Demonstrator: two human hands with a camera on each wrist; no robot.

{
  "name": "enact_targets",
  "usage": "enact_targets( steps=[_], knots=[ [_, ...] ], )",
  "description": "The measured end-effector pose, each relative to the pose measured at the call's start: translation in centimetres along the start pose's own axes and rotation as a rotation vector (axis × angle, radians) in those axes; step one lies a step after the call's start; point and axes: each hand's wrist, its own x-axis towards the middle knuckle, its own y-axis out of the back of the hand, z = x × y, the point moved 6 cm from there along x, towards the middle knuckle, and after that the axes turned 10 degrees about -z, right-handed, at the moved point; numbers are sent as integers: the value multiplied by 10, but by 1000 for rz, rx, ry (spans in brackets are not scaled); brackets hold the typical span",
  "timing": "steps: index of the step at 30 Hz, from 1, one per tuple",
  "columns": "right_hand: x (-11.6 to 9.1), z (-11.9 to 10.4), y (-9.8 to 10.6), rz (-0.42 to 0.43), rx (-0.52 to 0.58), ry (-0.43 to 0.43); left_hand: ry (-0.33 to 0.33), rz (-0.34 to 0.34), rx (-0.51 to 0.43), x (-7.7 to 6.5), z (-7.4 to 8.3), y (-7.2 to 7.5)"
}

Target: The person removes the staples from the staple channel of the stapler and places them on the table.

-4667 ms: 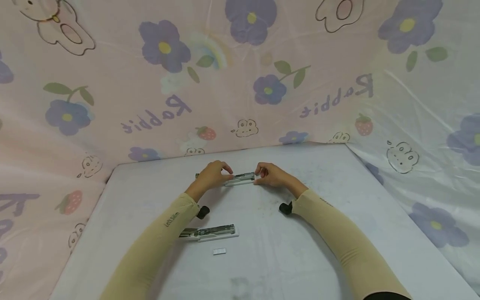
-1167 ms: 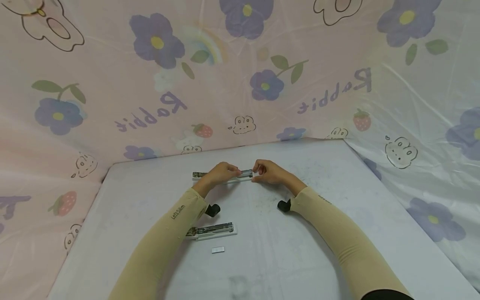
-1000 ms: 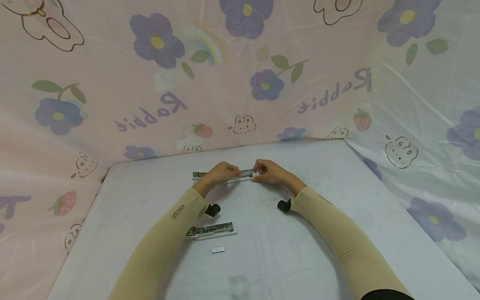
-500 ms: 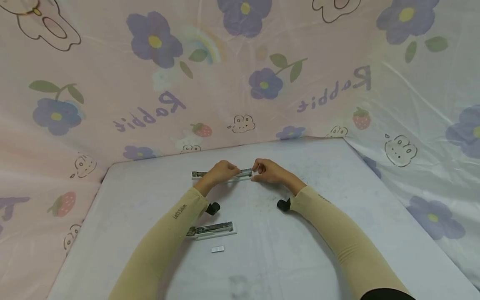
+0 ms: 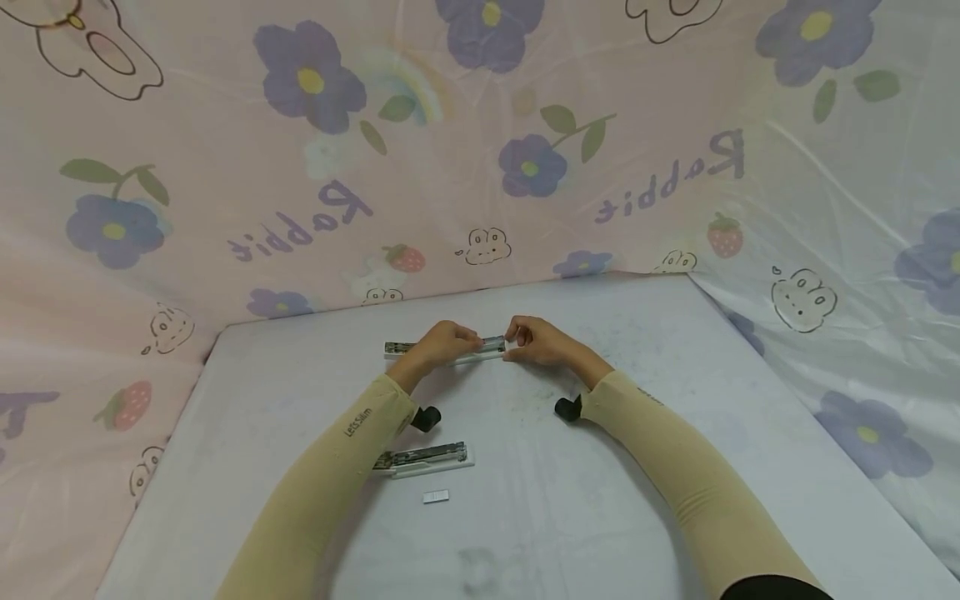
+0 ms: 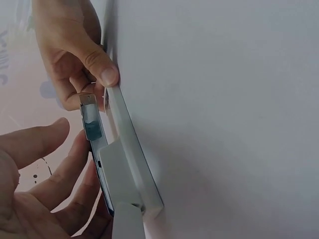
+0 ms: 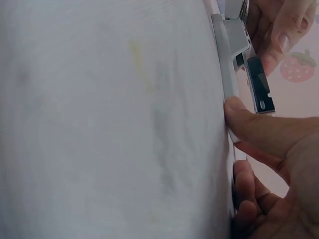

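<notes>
A white stapler (image 5: 492, 344), folded out long with its metal magazine bared, lies crosswise at the far middle of the table. My right hand (image 5: 543, 342) pinches the right end of its white base, thumb on the near side, as the right wrist view shows. Over the stapler's middle is my left hand (image 5: 438, 343); in the left wrist view its fingertips (image 6: 81, 142) touch the magazine (image 6: 91, 119) while the thumb stands apart. A bluish patch shows inside the magazine; whether it is staples I cannot tell. The left hand hides the stapler's middle in the head view.
Nearer me lies a second opened stapler (image 5: 431, 458), its left end behind my left sleeve (image 5: 322, 483). A short strip of staples (image 5: 436, 497) sits in front of it. A printed curtain (image 5: 450, 167) rises behind the white table (image 5: 600, 500).
Compared with several seconds ago, my left hand has slid right along the stapler, showing more of its left end. My right hand keeps its grip. Over the last second, little visibly moves.
</notes>
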Motion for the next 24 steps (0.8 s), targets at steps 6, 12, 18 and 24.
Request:
enact_targets(
  steps=[6,12,18,24],
  knots=[
    [-1,0,1,1,-1,1,3,67,25,0,3,0],
    [0,2,0,1,-3,8,17,132,50,5,2,-3],
    [0,1,-1,4,-5,20,9,172,72,6,5,-5],
    [0,0,-1,8,-12,20,13,188,78,6,6,-5]
  ],
)
